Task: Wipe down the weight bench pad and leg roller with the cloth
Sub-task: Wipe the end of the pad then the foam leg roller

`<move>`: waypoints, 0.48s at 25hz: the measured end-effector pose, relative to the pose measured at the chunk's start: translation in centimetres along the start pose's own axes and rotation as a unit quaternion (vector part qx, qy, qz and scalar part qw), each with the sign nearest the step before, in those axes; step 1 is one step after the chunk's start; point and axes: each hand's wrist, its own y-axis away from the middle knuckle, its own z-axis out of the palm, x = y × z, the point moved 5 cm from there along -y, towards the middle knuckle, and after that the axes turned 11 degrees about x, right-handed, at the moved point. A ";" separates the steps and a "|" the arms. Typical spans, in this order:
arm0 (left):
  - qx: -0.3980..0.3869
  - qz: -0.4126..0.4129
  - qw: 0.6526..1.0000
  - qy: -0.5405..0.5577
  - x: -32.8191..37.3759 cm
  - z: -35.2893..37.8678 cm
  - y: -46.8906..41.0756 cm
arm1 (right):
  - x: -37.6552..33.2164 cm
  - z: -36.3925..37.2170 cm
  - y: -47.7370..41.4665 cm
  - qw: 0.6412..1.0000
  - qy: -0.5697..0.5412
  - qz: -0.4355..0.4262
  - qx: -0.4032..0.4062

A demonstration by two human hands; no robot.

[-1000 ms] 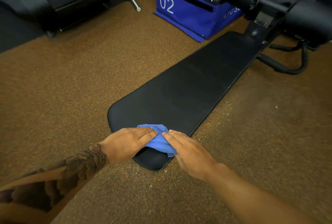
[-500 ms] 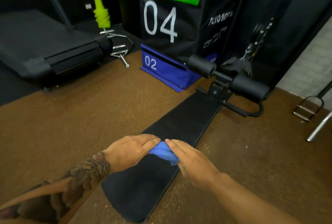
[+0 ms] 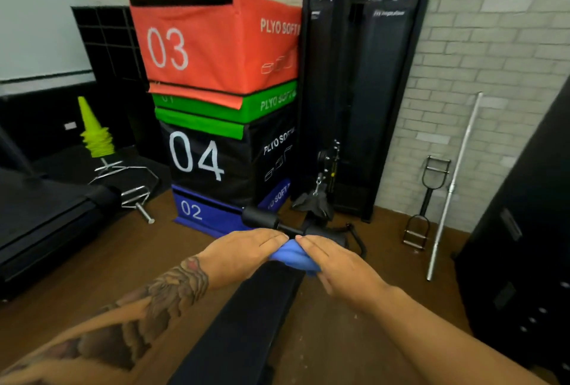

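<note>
The black bench pad (image 3: 246, 320) runs from the bottom middle away from me over the brown floor. A bunched blue cloth (image 3: 291, 256) lies on its far end. My left hand (image 3: 243, 250) presses flat on the cloth's left side and my right hand (image 3: 342, 267) presses on its right side, fingertips almost meeting. Just beyond the hands sits the black leg roller (image 3: 260, 217); its left foam cylinder shows, while its right part is mostly hidden behind my right hand.
Stacked plyo boxes (image 3: 216, 101) numbered 03, 04 and 02 stand right behind the roller. A black cable machine (image 3: 354, 91) is beside them. A steel bar (image 3: 453, 187) and handles (image 3: 427, 199) lean on the brick wall at right. A treadmill (image 3: 46, 218) and cones (image 3: 95, 134) are at left.
Both hands have slid the cloth along the pad from its near end to its far end by the roller. The view has tilted up, showing the boxes and wall.
</note>
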 end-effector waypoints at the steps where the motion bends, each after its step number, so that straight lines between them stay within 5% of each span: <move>1: 0.009 0.008 1.000 0.004 -0.1 0.1 -2.3 | 1.5 -1.5 -0.4 1.000 -0.005 0.009 -0.002; 8: -0.040 -0.042 0.997 0.042 -2.3 6.4 -13.8 | 13.1 -5.2 -3.0 0.995 -0.008 0.070 -0.065; 12: -0.137 -0.078 0.987 0.024 -5.3 12.7 -16.7 | 19.1 -4.9 -4.3 0.993 -0.007 0.088 -0.081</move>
